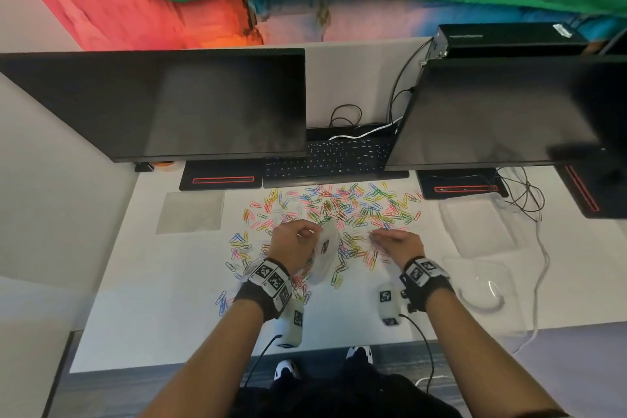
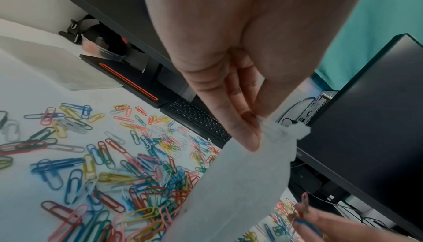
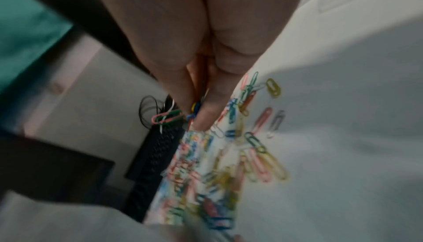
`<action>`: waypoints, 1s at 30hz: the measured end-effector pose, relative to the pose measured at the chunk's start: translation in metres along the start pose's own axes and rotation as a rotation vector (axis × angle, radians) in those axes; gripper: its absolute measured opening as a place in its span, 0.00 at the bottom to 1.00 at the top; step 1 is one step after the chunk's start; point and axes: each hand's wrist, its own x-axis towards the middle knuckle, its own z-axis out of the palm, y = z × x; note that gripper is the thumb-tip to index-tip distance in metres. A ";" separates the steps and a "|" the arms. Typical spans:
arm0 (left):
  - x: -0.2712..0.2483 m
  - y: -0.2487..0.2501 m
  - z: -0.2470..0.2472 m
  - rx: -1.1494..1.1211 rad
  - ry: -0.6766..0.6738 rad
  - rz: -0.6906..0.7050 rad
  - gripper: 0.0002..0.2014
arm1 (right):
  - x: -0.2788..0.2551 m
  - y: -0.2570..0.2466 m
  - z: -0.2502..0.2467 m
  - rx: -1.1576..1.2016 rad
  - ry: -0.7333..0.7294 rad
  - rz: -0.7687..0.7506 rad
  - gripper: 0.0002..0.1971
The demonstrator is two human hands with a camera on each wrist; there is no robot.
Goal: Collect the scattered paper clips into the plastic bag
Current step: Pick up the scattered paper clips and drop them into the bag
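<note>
Two hands above scattered paper clips (image 1: 339,210): left hand (image 1: 291,241) pinching plastic bag (image 1: 324,254), right hand (image 1: 397,241) seemingly pinching several clips.

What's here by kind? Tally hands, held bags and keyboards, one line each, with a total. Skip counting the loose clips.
Hands: 2, the left hand and the right hand
Plastic bag: 1, pinched by the left hand
Keyboard: 1
Total: 4
The paper clips are too many to count.

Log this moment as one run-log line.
left hand: pinches plastic bag | right hand: pinches paper clips | most clips on desk
</note>
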 end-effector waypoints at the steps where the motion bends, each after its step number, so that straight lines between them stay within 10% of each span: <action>1: 0.001 0.001 0.002 -0.005 -0.006 0.001 0.08 | -0.005 -0.008 -0.002 0.186 -0.050 0.043 0.09; 7: 0.006 0.006 0.013 0.041 -0.034 0.028 0.13 | -0.033 -0.048 0.003 0.576 -0.336 0.098 0.11; 23: 0.009 0.011 0.029 0.057 -0.125 0.079 0.08 | -0.045 -0.054 0.047 -0.221 -0.220 -0.090 0.06; 30: 0.011 0.010 0.029 0.051 -0.117 0.088 0.08 | -0.041 -0.050 0.054 -0.596 -0.183 -0.397 0.09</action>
